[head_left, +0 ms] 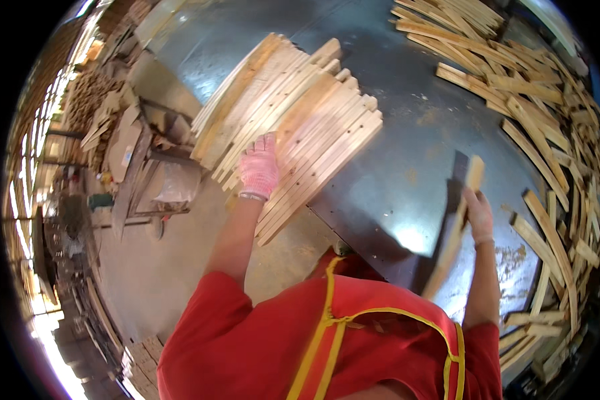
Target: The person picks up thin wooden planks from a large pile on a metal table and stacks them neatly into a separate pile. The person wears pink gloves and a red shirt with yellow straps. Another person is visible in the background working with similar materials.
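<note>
My left hand (259, 168), in a pink knitted glove, lies on a stack of pale wooden strips (327, 143), its fingers laid over the near part of the stack. The strips lie side by side at a slant, with their ends uneven and small dark knots on some. Off to the right, my right hand (479, 215) is closed around one wooden strip (455, 233). That strip is held upright at a tilt over the metal tabletop, slightly blurred, and its lower end reaches toward my red apron.
The dark, shiny metal table (407, 173) carries a loose heap of wooden pieces (540, 127) along its right side. At the left stands a wooden frame or stand (137, 177) with scraps and a clear plastic bag (179, 183). Concrete floor (147, 267) shows below.
</note>
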{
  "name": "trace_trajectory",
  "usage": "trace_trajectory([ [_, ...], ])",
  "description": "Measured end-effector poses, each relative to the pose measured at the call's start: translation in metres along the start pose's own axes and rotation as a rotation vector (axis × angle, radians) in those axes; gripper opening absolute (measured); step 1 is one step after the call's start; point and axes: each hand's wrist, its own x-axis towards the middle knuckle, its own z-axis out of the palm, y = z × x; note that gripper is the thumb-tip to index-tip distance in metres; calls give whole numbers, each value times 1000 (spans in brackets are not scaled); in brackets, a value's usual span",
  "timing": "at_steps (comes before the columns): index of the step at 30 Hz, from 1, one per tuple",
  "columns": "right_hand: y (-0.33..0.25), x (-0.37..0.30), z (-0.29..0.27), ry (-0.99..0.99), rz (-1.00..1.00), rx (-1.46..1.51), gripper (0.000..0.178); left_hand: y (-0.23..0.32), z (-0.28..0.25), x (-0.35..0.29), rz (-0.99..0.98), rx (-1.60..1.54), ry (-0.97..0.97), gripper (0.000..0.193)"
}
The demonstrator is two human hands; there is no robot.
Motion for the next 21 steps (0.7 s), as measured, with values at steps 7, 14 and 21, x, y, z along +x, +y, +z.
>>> trace_trajectory([
  [7,-107,29,129,123,18,447,52,153,-54,-34,265,-809,-546,81],
  [14,-135,-2,134,120,-74,485,64,174,-7,-28,312,-821,-347,54],
  [21,23,-27,-118,426,13,-470,29,114,13,-68,316,-246,-35,44],
])
